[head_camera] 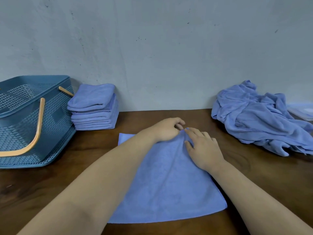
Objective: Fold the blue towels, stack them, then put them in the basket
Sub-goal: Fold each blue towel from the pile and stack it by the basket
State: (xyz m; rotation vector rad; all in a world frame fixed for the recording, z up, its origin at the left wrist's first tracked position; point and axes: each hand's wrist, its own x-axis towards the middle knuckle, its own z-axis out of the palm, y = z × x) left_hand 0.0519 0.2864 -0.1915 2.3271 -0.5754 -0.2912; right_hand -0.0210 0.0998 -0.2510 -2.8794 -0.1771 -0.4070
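Note:
A blue towel (167,189) lies spread flat on the brown table in front of me. At the middle of its far edge, my left hand (166,129) pinches the cloth with curled fingers. My right hand (202,148) lies on the towel just beside it, fingertips at the same far edge, fingers fairly straight. A stack of several folded blue towels (94,107) stands at the back left against the wall. The blue perforated basket (55,116) with orange handles stands to the left of that stack.
A heap of unfolded blue towels (260,119) lies at the back right. Behind it at the right edge sits a pale flat plastic thing (303,111). A grey wall closes off the table's far side.

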